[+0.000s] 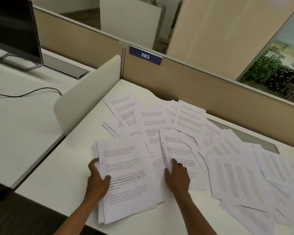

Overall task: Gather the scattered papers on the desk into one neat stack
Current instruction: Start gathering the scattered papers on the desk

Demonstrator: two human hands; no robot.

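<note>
Monitor (14, 31) on neighbouring desk, far left. Left hand (97, 181) gripping left edge of gathered paper stack (126, 180) near desk (61, 175) front edge, thumb on top. Right hand (177, 177) open, fingers pressed flat on loose sheet (178, 150) just right of stack. Scattered papers (236, 167) overlapping toward desk right edge.

I count one gathered stack (127, 180), loose sheets (236, 167) too many and overlapped to number, one monitor (14, 31), one "383" plate (145, 55).

Beige partition (202, 85) bearing a "383" sign (145, 55) runs behind the white bench (61, 167); dark monitor (14, 29) at ten o'clock, window (278, 65) at two.
</note>
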